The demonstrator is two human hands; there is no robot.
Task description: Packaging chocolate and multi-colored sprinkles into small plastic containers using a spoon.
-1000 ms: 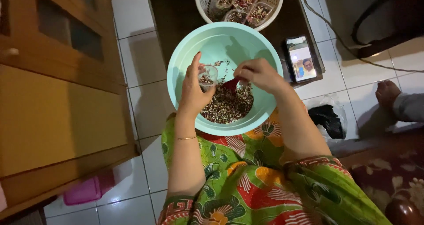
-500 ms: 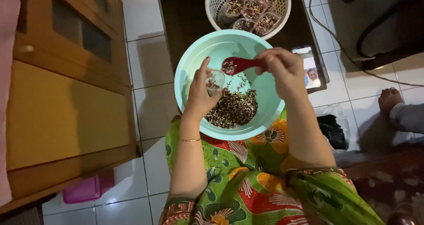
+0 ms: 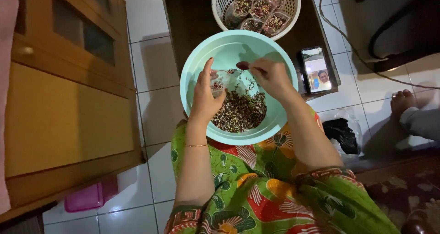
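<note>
Left hand [image 3: 205, 95] gripping small clear cup [image 3: 219, 81], right hand [image 3: 271, 75] pinching red spoon [image 3: 243, 65] over mint bowl [image 3: 198, 62]; risk of mix [image 3: 240, 111] spilling past narrow mouth.

Lit phone screen [image 3: 316, 69] on dark table, small clear filled packets [image 3: 259, 7] in white basket [image 3: 222, 4]

We sit on a home's white tiled floor [image 3: 151, 64], beside a wooden cabinet [image 3: 64, 101], a low dark table [image 3: 192, 18] and a patterned rug [image 3: 408, 188].
</note>
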